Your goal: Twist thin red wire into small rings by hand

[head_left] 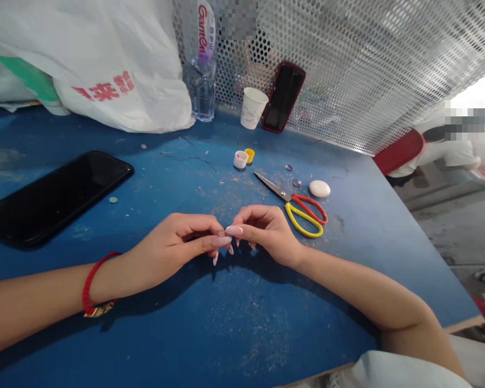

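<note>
A small pinkish piece (221, 234), too tiny to make out, is held above the counter (242, 334); my left grip (178, 242) pinches it, while my right grip (264, 229) meets it there, though I cannot tell whether that one pinches too. Beyond lie red-and-yellow scissors (286, 198), a white oval object (319, 188) near their handles, then a small white tub (241, 160) and a paper cup (254, 109)

Cannot make out the tiny piece (221, 234) between left hand (173, 243) and right hand (267, 231), mostly covered by both. Cannot see the tops of the water bottle (202, 81) and white bag (133, 59), cut off above, or the left end of the black phone (59, 196). Cannot identify the blurred white shape (461, 157) at right.
</note>
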The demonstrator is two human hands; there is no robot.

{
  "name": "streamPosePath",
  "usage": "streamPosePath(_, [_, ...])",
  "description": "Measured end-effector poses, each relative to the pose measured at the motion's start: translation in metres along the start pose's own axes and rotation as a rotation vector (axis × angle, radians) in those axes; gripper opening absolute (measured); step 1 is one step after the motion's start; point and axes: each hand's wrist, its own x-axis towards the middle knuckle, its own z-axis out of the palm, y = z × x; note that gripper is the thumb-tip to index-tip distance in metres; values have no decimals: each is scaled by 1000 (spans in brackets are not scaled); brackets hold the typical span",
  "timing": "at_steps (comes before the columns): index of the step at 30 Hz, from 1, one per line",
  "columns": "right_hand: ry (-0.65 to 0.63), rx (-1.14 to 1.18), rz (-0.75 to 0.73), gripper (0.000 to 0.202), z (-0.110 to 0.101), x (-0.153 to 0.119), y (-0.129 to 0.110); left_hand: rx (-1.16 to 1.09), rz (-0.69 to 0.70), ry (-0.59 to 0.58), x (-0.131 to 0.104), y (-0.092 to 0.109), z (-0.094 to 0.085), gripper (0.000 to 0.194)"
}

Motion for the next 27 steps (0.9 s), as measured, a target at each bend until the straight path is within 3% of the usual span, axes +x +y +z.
streamPosePath(7, [-14,34,16,33,0,1,-3,5,13,-7,-1,1,0,22])
streamPosePath(11, [-76,65,14,32,0,0,-4,2,-42,-28,-4,9,1,23])
streamPosePath(20, [-237,160,21,31,1,0,-4,0,-20,-73,-5,10,-2,19])
streamPosePath(27, [-246,145,18,33,1,0,-4,-1,-49,-71,-5,14,-1,21])
